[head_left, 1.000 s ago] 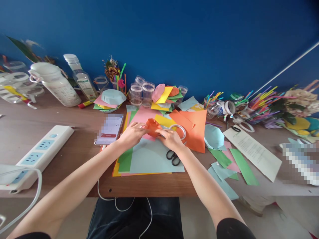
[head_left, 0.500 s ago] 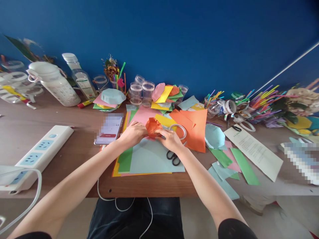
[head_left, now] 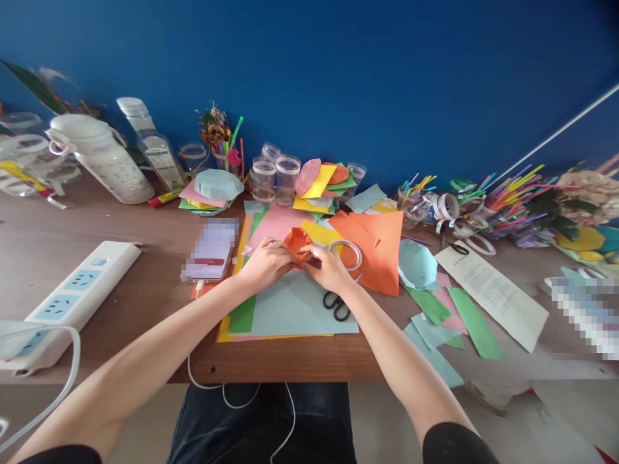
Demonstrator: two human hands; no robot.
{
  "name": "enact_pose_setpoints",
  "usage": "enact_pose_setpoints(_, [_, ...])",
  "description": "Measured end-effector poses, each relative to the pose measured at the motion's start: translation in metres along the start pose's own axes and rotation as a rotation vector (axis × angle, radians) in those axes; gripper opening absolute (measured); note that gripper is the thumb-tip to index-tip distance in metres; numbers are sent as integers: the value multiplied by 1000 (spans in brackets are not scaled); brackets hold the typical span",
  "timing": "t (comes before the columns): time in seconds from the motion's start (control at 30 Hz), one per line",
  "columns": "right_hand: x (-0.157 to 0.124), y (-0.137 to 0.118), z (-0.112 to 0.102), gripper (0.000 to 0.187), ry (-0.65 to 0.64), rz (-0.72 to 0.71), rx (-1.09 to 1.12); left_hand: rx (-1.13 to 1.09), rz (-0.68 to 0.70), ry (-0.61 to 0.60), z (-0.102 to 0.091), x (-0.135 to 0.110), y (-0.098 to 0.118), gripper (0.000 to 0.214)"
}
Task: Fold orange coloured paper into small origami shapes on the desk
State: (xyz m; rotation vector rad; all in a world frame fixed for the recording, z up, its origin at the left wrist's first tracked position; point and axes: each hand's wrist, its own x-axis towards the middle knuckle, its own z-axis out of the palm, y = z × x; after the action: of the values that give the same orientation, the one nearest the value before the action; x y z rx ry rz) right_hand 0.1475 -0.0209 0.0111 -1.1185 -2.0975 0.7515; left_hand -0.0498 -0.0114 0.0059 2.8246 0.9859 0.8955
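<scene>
1. A brown wood-grain desk (head_left: 111,225) runs along a deep blue painted wall (head_left: 309,71), crowded with coloured paper, clear plastic cups and bright drinking straws.
2. A broad pale blue paper sheet (head_left: 300,309) tops a layered pile of coloured sheets directly before the person, apparently serving as a working surface beneath the hands.
3. The left hand (head_left: 267,263) and right hand (head_left: 329,269) meet above that pile, forearms angled inward, a posture that seems suited to steadying something small between them.
4. A crumpled orange paper form (head_left: 296,243) sits at the meeting point, its lower edge tucked among the fingertips of both hands and its top standing clear above them.
5. The fingers of both hands curl closely, pinching the orange form from either side, though the hands partly hide the exact grip.
6. A ring of clear adhesive tape (head_left: 346,255) lies just beyond the right hand, with black-handled steel scissors (head_left: 336,305) just below it, probably kept there for easy reach.
</scene>
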Motion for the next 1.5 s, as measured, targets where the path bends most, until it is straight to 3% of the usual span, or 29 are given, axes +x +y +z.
enact_pose_setpoints(0.5, [0,-6,-1,28,-16,45,19,201,163,32,-3,-2,-1,25])
enact_pose_setpoints(0.9, [-4,-4,7,31,-25,-47,-453,150,104,8,2,-4,-4,27])
enact_pose_setpoints(1.1, [-3,1,9,31,-45,-31,-464,130,95,-5,0,-3,-4,25])
enact_pose_setpoints(1.27, [-2,4,7,33,-26,1,-340,139,85,14,-5,-3,-13,22])
enact_pose_setpoints(1.5, [-2,7,-6,39,-8,-82,-378,-57,1,21,-12,-5,-18,23])
